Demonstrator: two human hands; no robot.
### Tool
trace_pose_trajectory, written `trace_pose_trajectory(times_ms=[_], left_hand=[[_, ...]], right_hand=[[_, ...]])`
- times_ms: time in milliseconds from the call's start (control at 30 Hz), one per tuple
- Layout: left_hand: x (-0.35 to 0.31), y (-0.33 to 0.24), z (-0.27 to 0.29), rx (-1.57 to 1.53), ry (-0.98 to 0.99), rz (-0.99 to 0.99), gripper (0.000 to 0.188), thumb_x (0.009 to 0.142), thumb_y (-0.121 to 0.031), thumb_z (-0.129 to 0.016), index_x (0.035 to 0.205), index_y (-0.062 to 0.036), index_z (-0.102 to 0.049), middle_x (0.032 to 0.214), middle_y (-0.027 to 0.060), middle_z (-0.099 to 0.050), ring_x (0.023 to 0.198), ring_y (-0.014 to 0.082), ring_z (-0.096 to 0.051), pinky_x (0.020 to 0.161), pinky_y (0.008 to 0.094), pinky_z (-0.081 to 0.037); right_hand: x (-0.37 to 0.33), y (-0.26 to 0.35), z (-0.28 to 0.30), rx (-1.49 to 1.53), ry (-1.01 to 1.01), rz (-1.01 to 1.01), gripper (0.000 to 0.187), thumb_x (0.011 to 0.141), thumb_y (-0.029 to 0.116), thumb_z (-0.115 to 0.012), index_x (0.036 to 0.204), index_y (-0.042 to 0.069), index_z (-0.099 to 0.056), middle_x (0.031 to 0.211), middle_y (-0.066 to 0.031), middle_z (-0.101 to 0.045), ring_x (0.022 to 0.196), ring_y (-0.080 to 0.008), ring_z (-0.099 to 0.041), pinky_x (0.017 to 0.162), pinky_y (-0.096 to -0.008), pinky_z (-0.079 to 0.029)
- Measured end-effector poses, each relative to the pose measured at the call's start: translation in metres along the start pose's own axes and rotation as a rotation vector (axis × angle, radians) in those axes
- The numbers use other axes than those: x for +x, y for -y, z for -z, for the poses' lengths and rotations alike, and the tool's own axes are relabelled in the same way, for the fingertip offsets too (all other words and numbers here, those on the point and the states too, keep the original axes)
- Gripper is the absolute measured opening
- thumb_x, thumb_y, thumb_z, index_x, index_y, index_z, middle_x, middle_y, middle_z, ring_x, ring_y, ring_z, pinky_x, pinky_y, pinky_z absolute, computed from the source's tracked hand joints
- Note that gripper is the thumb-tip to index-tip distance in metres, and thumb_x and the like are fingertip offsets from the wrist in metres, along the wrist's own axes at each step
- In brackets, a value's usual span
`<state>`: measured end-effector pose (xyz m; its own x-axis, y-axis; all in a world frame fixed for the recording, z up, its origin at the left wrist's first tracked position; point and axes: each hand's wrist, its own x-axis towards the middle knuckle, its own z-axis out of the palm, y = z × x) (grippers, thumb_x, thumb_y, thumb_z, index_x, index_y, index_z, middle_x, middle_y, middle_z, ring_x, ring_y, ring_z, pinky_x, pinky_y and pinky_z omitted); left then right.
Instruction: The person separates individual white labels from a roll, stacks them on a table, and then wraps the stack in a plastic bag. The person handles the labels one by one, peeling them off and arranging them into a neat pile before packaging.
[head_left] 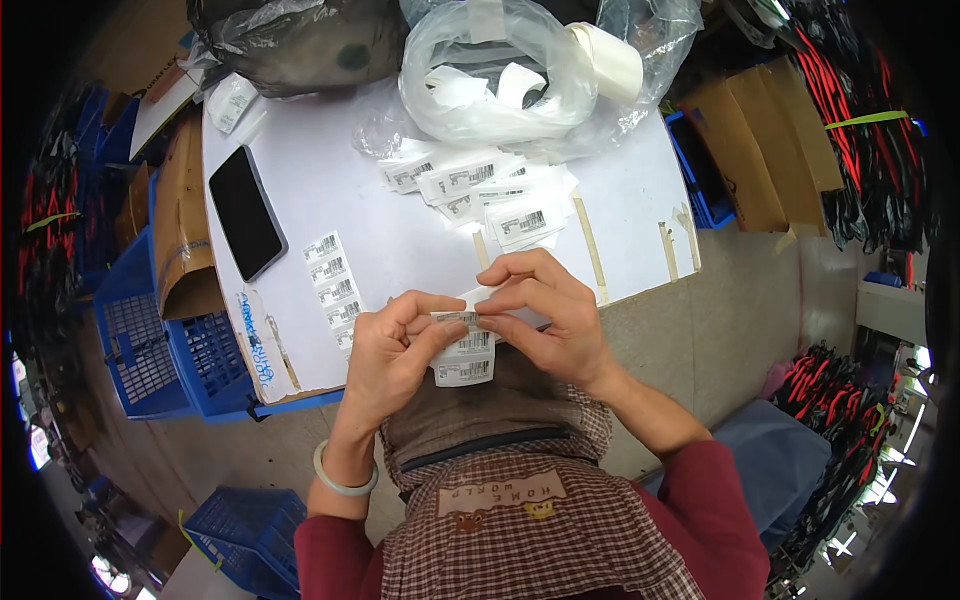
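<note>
- Here, pinching a short label strip (464, 370) by its far end, with left hand (390, 350) and right hand (553, 318) each clamped on it.
- Extending from the grip toward the checked apron (590, 520) on the near side.
- Facing a label pile (518, 222) farther across the surface (390, 250), with a longer strip (331, 288) to the left.

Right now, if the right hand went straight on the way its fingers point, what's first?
Likely the label strip, right by the thumb tip of the right hand, then the left hand; depth there is unclear.
</note>
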<state>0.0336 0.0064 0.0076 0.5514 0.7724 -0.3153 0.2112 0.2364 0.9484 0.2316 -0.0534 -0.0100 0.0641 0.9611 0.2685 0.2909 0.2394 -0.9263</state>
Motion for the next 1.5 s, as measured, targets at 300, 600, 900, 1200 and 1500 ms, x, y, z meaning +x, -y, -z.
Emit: trace_pose_trajectory(times_ms=[300,600,900,1200,1500], left_hand=[[-0.018,0.028,0.026,0.191,-0.069,0.264,0.014,0.089,-0.003,-0.066,0.099,0.0062,-0.067,0.076,0.0078,-0.070,0.064,0.0089,-0.062,0.056,0.0218,-0.046],[0.010,0.031,0.010,0.443,-0.019,0.202,0.031,0.092,-0.022,-0.066,0.081,0.0058,-0.073,0.058,0.0055,-0.062,0.052,0.0078,-0.052,0.048,0.0272,-0.040],[0.028,0.024,-0.015,0.928,-0.038,0.046,0.038,0.093,-0.030,-0.066,0.075,0.0017,-0.074,0.054,0.0144,-0.061,0.045,0.0207,-0.056,0.049,0.0340,-0.043],[0.042,0.003,-0.012,0.698,-0.134,0.011,0.042,0.088,-0.036,-0.071,0.066,0.0001,-0.070,0.051,0.0124,-0.059,0.046,0.0222,-0.059,0.050,0.0358,-0.045],[0.107,-0.001,-0.027,0.969,-0.014,-0.096,0.039,0.087,-0.031,-0.072,0.060,-0.0024,-0.070,0.050,0.0146,-0.056,0.045,0.0270,-0.053,0.050,0.0386,-0.041]], right_hand=[[0.020,-0.003,0.034,0.105,0.233,-0.686,0.006,0.088,0.005,-0.069,0.091,-0.001,-0.067,0.084,-0.0093,-0.070,0.072,-0.0106,-0.064,0.063,-0.0275,-0.051],[0.012,-0.023,0.007,-0.109,0.237,-0.546,0.009,0.085,0.006,-0.068,0.082,-0.002,-0.063,0.061,-0.0096,-0.064,0.053,-0.0179,-0.062,0.053,-0.0318,-0.048],[0.006,-0.028,-0.001,-0.293,0.194,-0.361,0.009,0.084,0.006,-0.068,0.081,0.001,-0.061,0.064,-0.0139,-0.064,0.058,-0.0310,-0.065,0.055,-0.0382,-0.050],[0.018,-0.025,0.028,-0.137,0.029,-0.423,0.011,0.084,0.007,-0.069,0.087,0.001,-0.061,0.067,-0.0118,-0.064,0.061,-0.0229,-0.063,0.055,-0.0335,-0.047],[0.063,-0.040,0.046,-0.874,0.106,-0.335,0.029,0.079,0.023,-0.080,0.081,0.003,-0.060,0.060,-0.0094,-0.062,0.054,-0.0240,-0.062,0.050,-0.0355,-0.047]])
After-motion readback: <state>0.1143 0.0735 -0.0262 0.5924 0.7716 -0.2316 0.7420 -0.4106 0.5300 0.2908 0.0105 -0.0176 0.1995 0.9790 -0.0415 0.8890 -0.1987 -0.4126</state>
